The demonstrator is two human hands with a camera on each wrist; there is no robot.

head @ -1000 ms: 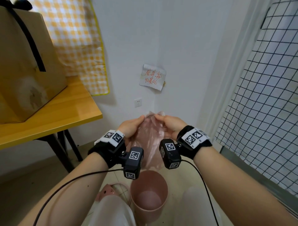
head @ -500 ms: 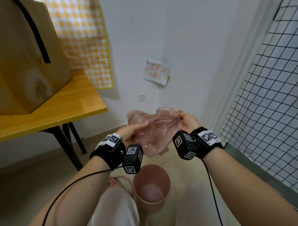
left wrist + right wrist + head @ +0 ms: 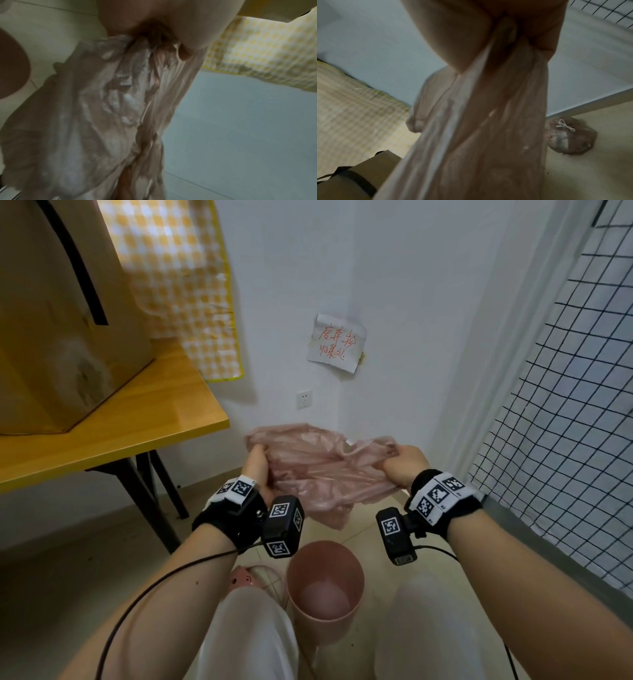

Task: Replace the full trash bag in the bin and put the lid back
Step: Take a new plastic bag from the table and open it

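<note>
We hold both forearms out ahead, wrists level and apart, each strapped with a black camera band. Our left hand (image 3: 257,465) and right hand (image 3: 404,465) each clench a bunch of the thin pink bag (image 3: 322,470) stretched between them

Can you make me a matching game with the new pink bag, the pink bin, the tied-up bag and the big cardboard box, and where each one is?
Things:
1. new pink bag
2. pink bin
3. tied-up bag
4. cardboard box

Places:
A. on the yellow table
B. lying on the floor by the wall
C. stretched between the left hand and the right hand
D. standing open on the floor between the knees

Pairs: 1-C, 2-D, 3-B, 4-A
</note>
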